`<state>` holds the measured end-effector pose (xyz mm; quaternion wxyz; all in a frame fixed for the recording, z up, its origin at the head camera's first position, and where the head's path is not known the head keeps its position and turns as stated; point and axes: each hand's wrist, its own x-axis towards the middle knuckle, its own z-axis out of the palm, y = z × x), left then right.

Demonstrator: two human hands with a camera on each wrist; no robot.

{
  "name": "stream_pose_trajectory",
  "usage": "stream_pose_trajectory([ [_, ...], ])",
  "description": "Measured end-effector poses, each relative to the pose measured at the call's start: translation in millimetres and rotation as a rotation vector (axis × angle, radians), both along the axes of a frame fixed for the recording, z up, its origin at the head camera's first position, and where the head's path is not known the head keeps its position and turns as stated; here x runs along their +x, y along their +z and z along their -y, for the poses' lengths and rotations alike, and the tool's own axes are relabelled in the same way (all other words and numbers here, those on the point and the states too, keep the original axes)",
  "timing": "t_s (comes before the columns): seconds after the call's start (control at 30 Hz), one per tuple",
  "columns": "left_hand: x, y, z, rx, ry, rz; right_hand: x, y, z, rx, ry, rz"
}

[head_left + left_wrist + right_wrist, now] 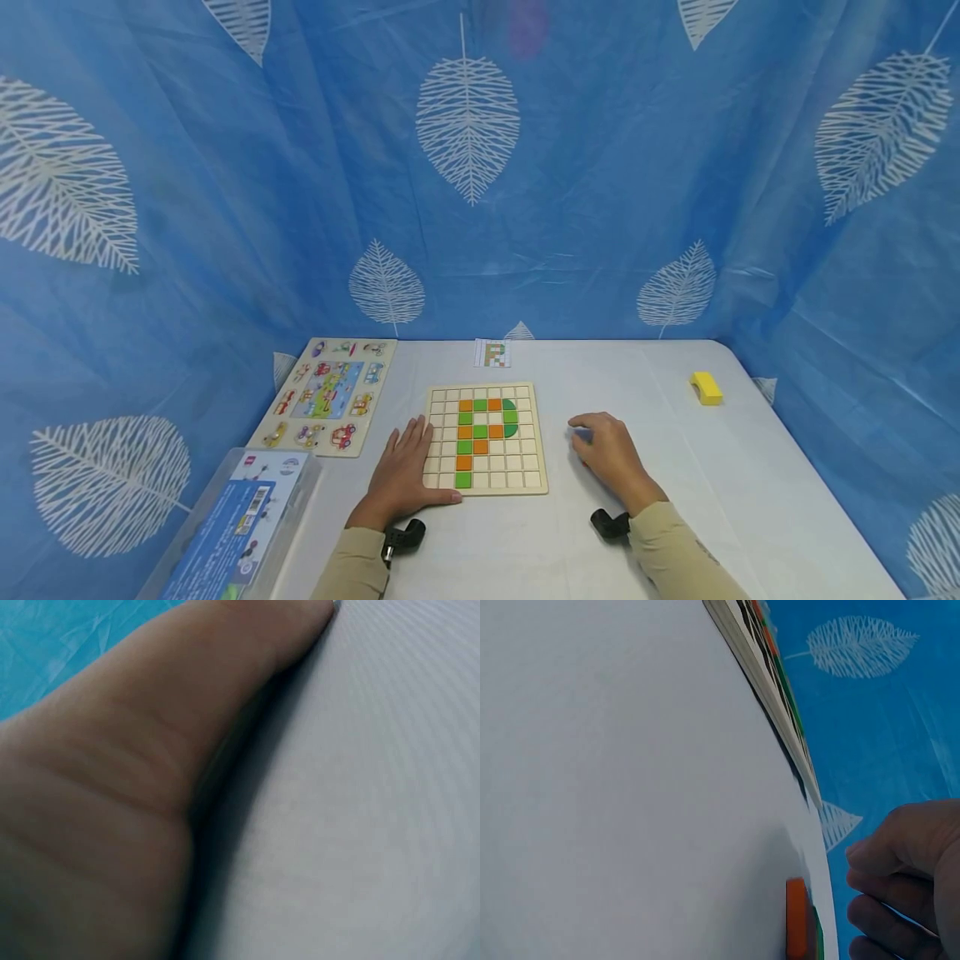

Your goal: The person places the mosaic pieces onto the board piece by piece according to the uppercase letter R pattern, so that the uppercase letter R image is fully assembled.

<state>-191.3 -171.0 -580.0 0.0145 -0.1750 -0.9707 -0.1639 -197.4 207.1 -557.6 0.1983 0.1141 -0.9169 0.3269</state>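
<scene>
A square wooden grid board (517,481) lies on the table with green and orange tiles set in its cells, plus rounded green pieces on the right side of the pattern. My left hand (402,471) rests against the board's left edge and lower left corner, fingers extended and thumb stretched along the near edge. To the right of the board is my right hand (613,457), its fingers loosely bent with nothing seen in them. In the right wrist view, an orange block (797,919) with a green piece behind it is on the table near that hand; the head view hides both.
A small pattern card (492,353) is at the table's back edge. On the left are a vehicle picture puzzle (300,429) and a plastic box (296,508) with a blue and white printed label. A yellow arch block (707,389) sits at the far right.
</scene>
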Motion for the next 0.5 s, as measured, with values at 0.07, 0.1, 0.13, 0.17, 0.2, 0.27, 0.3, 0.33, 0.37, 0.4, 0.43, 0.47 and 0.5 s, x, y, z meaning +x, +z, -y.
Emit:
stream_pose_trajectory([
  [0.07,0.3,0.2,-0.4,-0.001,-0.001,0.001,1.0,-0.3,-4.1,-0.003,-0.014,0.017],
  [0.1,0.5,0.3,-0.5,-0.002,-0.002,-0.001,1.4,-0.4,-6.0,-0.004,-0.017,0.024],
  [0.13,0.7,0.5,-0.7,-0.001,-0.003,-0.002,2.0,-0.6,-7.9,-0.004,-0.018,0.028],
  [0.17,0.9,0.7,-0.9,0.001,-0.004,-0.004,2.5,-0.7,-9.9,-0.003,-0.022,0.033],
  [0.2,1.1,1.1,-1.0,0.004,-0.005,-0.004,2.9,-0.8,-11.8,-0.001,-0.025,0.038],
  [0.27,1.4,1.6,-1.1,0.005,-0.007,-0.007,3.3,-1.0,-15.5,0.001,-0.030,0.042],
  [0.3,1.5,1.9,-1.1,0.007,-0.008,-0.008,3.5,-1.0,-17.3,0.001,-0.030,0.043],
  [0.33,1.6,2.2,-1.1,0.010,-0.009,-0.008,3.8,-1.2,-19.1,0.003,-0.032,0.048],
  [0.37,1.6,2.4,-1.1,0.011,-0.009,-0.007,4.2,-0.9,-20.8,0.002,-0.035,0.053],
  [0.4,1.7,2.7,-1.0,0.015,-0.010,-0.006,4.4,-1.0,-22.4,0.003,-0.037,0.059],
  [0.43,1.7,2.9,-0.9,0.016,-0.011,-0.007,4.8,-0.7,-23.9,0.000,-0.038,0.064],
  [0.47,1.5,2.7,-0.6,0.017,-0.011,-0.008,5.1,-0.2,-25.3,-0.004,-0.039,0.070],
  [0.5,1.5,2.9,-0.5,0.019,-0.012,-0.008,5.5,0.0,-26.6,-0.007,-0.041,0.078],
])
